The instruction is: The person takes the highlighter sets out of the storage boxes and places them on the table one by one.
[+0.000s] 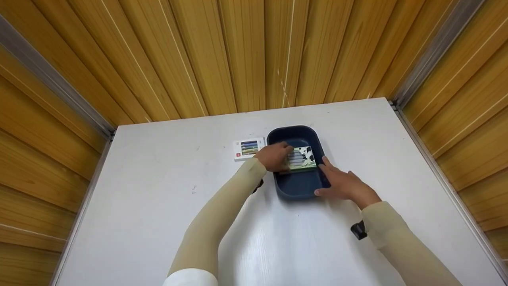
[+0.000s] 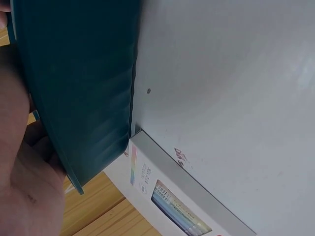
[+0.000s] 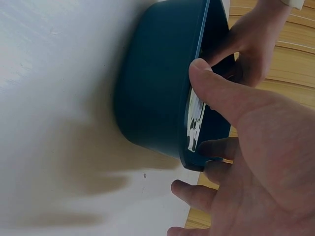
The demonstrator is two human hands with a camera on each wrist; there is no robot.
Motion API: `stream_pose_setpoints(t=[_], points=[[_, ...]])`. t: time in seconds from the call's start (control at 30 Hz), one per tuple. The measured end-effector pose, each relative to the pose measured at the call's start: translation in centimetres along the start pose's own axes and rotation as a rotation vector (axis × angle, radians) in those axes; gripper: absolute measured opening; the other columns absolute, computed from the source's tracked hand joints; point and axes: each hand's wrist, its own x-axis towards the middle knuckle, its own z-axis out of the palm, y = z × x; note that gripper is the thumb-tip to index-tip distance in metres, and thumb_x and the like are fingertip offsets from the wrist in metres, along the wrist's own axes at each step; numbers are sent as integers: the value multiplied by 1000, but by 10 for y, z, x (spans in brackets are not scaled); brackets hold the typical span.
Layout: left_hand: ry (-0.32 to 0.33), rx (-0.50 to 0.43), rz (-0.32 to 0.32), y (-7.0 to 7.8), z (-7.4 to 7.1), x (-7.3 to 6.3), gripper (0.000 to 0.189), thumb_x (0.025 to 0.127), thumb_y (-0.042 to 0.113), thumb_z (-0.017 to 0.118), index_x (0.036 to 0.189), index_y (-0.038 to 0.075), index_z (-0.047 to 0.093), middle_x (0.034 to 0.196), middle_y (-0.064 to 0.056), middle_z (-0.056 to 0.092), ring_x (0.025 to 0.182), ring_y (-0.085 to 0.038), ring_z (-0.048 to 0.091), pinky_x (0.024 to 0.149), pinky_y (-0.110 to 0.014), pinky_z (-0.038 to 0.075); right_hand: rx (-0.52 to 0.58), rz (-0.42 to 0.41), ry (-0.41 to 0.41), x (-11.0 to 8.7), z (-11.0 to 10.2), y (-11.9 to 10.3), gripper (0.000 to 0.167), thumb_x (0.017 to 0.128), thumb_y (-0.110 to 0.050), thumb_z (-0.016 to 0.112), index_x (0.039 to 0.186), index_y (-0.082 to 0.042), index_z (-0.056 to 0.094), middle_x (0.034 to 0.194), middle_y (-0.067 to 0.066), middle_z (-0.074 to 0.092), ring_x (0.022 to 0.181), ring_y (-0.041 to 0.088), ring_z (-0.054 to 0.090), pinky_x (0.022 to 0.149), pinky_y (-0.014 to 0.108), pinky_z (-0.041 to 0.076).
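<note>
A dark blue plastic bin [image 1: 298, 188] stands on the white table. Inside lies a flat marker box [image 1: 308, 155] with a panda print and a row of pale pens showing. My left hand [image 1: 274, 156] reaches over the bin's left wall and grips the left end of this box; the bin wall hides those fingertips in the left wrist view. At the bin's near right corner, my right hand [image 1: 342, 183] touches the rim with fingers spread. Its thumb [image 3: 201, 66] rests on the rim in the right wrist view, and the outer fingers stretch past the corner.
A white pen box [image 1: 238, 151] with a window onto coloured pens lies just left of the bin, close against its wall. Yellow wood-look panels [image 1: 246, 55] rise behind the table's far edge and at both sides.
</note>
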Motion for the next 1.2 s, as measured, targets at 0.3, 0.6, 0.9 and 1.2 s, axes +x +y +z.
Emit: stream_pose_setpoints(t=[0.3, 0.6, 0.9, 1.2], points=[[0, 18, -1, 2, 1, 1, 70, 77, 43, 79, 135, 16, 51, 130, -9, 57, 111, -23, 62, 94, -37, 52, 11, -2, 4, -1, -1, -1, 94, 88, -48, 64, 155, -6, 13, 163, 14, -6, 144, 43, 23, 112, 70, 8], [1, 31, 0, 2, 2, 3, 70, 76, 44, 79, 133, 16, 51, 127, -8, 58, 110, -23, 62, 94, -37, 52, 10, -9, 13, -2, -1, -3, 94, 88, -47, 64, 155, -5, 13, 163, 15, -4, 144, 43, 22, 112, 69, 9], [18, 38, -2, 5, 0, 1, 65, 77, 39, 78, 132, 16, 51, 123, -6, 59, 109, -21, 60, 94, -36, 52, 11, -5, 9, -1, 0, -1, 94, 89, -48, 64, 155, -6, 12, 163, 14, -5, 144, 42, 23, 113, 69, 8], [-6, 60, -12, 5, -5, 2, 65, 76, 38, 77, 132, 17, 50, 122, -5, 58, 109, -20, 58, 94, -36, 51, 15, -8, 5, -1, 0, -1, 95, 88, -50, 63, 155, -7, 12, 163, 13, -6, 144, 42, 23, 112, 70, 7]])
